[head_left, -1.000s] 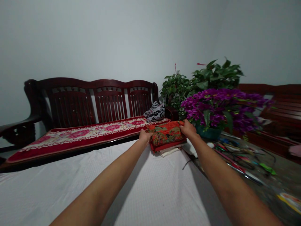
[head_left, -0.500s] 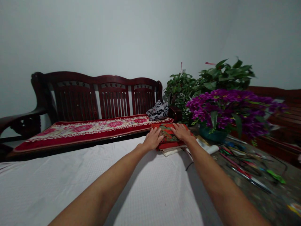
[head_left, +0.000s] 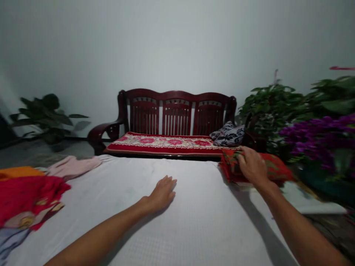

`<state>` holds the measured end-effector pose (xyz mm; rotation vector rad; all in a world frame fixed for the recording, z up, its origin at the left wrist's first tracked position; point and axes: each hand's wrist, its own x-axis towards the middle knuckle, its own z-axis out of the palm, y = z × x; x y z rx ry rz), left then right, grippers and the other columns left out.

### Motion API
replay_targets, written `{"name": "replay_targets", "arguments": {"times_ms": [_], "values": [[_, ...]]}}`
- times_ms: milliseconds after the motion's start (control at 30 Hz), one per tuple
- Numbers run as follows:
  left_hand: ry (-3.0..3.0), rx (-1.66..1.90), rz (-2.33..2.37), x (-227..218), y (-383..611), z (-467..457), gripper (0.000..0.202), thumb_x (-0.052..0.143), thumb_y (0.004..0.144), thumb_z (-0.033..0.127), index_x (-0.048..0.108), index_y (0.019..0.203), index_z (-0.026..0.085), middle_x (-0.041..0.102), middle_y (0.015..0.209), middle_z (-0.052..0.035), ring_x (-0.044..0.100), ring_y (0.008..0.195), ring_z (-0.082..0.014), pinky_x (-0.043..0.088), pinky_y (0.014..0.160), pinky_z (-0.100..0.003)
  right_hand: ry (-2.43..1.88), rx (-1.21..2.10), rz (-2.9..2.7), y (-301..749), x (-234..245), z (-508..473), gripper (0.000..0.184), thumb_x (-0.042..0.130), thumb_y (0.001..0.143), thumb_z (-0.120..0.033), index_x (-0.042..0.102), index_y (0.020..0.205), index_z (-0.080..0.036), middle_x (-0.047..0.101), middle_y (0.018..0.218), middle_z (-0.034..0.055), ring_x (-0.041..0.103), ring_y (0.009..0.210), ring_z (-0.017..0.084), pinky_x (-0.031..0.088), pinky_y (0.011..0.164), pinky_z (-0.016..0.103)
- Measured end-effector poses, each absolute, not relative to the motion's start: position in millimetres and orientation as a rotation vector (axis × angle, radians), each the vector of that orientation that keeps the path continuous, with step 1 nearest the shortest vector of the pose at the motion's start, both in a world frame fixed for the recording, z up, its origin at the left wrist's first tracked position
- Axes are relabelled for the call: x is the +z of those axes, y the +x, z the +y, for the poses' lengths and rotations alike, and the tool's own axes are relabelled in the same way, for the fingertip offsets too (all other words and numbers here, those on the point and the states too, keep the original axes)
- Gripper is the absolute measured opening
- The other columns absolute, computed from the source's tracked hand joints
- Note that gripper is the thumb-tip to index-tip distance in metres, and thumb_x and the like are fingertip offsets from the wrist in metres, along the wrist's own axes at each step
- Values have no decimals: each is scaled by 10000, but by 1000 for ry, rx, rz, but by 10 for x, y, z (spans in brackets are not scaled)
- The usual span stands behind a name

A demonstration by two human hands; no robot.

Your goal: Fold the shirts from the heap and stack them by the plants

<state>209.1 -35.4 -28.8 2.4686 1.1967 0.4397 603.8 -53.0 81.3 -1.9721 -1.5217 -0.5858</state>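
My right hand [head_left: 252, 167] lies flat, fingers out, on top of a folded red and green patterned cloth [head_left: 273, 168] that tops a small stack at the far right of the white-covered table [head_left: 194, 221]. My left hand [head_left: 162, 193] rests open, palm down, on the bare white cover in the middle, well left of the stack and holding nothing.
Loose clothes lie at the left edge: a red garment [head_left: 27, 195], an orange one [head_left: 16, 172], a pink one [head_left: 72, 166]. A dark wooden bench [head_left: 177, 118] with a red floral cushion stands behind. Green plants [head_left: 274, 107] and purple flowers [head_left: 324, 136] crowd the right.
The view has swung left, bringing the clothes pile into sight. My left hand has left the folded stack and moved left onto the bare cover. My right hand stays on the stack.
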Motion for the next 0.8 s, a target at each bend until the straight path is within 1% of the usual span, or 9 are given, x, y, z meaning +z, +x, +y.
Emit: {"name": "replay_targets", "arguments": {"times_ms": [133, 200, 333, 433, 500, 600, 667, 733, 800], "values": [[2500, 343, 1341, -288, 1496, -556, 517, 483, 944, 306, 503, 1444, 173, 412, 1570, -157, 324, 1480, -312, 249, 1209, -506, -1683, -135, -1911, 4895, 156, -564, 489, 412, 917, -394, 603, 1321, -196, 593, 1406, 129, 524, 1320, 281, 390, 1140, 462], [2538, 332, 1349, -312, 1207, -636, 522, 488, 947, 314, 487, 1458, 206, 380, 1593, -133, 310, 1486, -304, 241, 1210, -516, -1642, 48, -1978, 4352, -212, -619, 512, 382, 934, -434, 603, 1333, -201, 584, 1425, 125, 529, 1329, 272, 401, 1142, 453], [2572, 330, 1381, -343, 657, -767, 524, 464, 972, 337, 452, 1484, 227, 345, 1612, -125, 289, 1497, -295, 223, 1217, -519, -1698, 92, -2040, 3595, -672, -700, 548, 342, 945, -437, 574, 1379, -196, 564, 1451, 121, 503, 1362, 286, 398, 1147, 471], [2533, 353, 1488, -341, 287, -835, 514, 461, 975, 336, 467, 1473, 211, 360, 1602, -136, 307, 1489, -295, 241, 1215, -496, -1766, -54, -2086, 3344, -761, -719, 523, 342, 944, -402, 600, 1349, -194, 563, 1452, 128, 479, 1379, 320, 373, 1151, 519], [2507, 386, 1558, -348, 57, -870, 497, 471, 968, 317, 495, 1451, 202, 412, 1573, -136, 353, 1467, -283, 268, 1206, -471, -1778, -162, -2098, 3288, -758, -728, 509, 349, 942, -378, 615, 1331, -186, 556, 1456, 138, 472, 1382, 334, 357, 1154, 541], [2457, 480, 1724, -390, -265, -915, 443, 460, 966, 275, 560, 1389, 187, 507, 1504, -135, 434, 1414, -269, 297, 1192, -460, -1770, -201, -2120, 3291, -727, -745, 513, 350, 942, -376, 630, 1317, -170, 572, 1438, 147, 507, 1353, 327, 380, 1141, 528], [2387, 583, 1915, -420, -452, -934, 410, 449, 953, 219, 614, 1328, 191, 572, 1440, -130, 465, 1389, -276, 295, 1190, -473, -1760, -204, -2142, 3307, -709, -753, 526, 344, 942, -391, 639, 1311, -159, 582, 1426, 148, 522, 1339, 320, 395, 1135, 512], [2323, 722, 2094, -425, -606, -936, 411, 466, 913, 150, 655, 1271, 221, 606, 1402, -110, 431, 1413, -288, 252, 1206, -500, -1754, -225, -2152, 3314, -702, -754, 531, 337, 942, -394, 647, 1302, -157, 592, 1415, 146, 535, 1327, 316, 404, 1131, 500], [2291, 873, 2211, -391, -728, -918, 435, 496, 872, 110, 675, 1242, 254, 593, 1420, -90, 352, 1461, -304, 176, 1225, -538, -1752, -249, -2145, 3312, -705, -750, 527, 333, 942, -387, 654, 1293, -162, 601, 1405, 141, 544, 1316, 314, 407, 1127, 495]]}}
